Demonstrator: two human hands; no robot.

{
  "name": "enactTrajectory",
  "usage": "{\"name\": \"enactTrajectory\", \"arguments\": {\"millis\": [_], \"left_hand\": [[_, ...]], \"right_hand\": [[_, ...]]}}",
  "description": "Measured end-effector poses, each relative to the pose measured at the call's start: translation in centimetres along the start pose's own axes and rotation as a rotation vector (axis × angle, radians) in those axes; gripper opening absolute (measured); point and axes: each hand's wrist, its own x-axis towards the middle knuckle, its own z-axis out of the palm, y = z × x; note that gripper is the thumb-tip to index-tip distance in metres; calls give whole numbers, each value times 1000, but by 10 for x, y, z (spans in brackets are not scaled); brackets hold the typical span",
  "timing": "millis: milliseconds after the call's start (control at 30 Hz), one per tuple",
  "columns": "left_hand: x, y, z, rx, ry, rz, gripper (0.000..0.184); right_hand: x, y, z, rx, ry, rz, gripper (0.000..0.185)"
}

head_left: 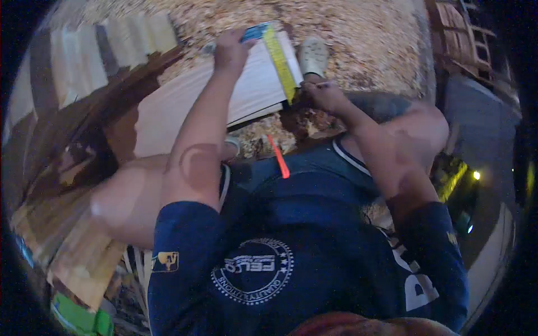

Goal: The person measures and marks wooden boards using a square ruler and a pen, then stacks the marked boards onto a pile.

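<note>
A pale wooden board lies in front of me, between my legs. Across its far right end runs a yellow tape measure strip, with a blue tape case at its top. My left hand is closed around the blue case at the board's far edge. At the near end of the yellow strip, my right hand has its fingers bent together around something thin, too blurred to name. An orange-red strip lies near my lap.
Wood shavings cover the ground ahead. Stacked planks are at the left, and more boards at lower left near a green object. A wooden crate-like frame stands upper right. My shoe rests beside the board.
</note>
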Motion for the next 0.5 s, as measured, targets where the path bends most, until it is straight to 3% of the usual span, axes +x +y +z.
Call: {"name": "enactTrajectory", "arguments": {"millis": [67, 167, 200, 300, 400, 500], "left_hand": [[-3, 14, -9, 37, 17, -54, 41], [-4, 33, -25, -40, -57, -167, 39], [-4, 38, -32, -35, -75, -159, 38], [6, 39, -20, -771, -119, -487, 37], [34, 63, -39, -94, -148, -152, 37], [33, 106, -51, -71, 93, 35, 39]], "right_hand": [[-25, -64, -11, -512, 18, 155, 40], [-10, -42, -11, -407, -12, 69, 40], [-8, -48, -16, -299, 73, 152, 38], [0, -65, -34, -329, 322, -208, 52], [20, -66, -35, -366, 456, -268, 61], [26, -80, -28, -389, 431, -179, 79]]}}
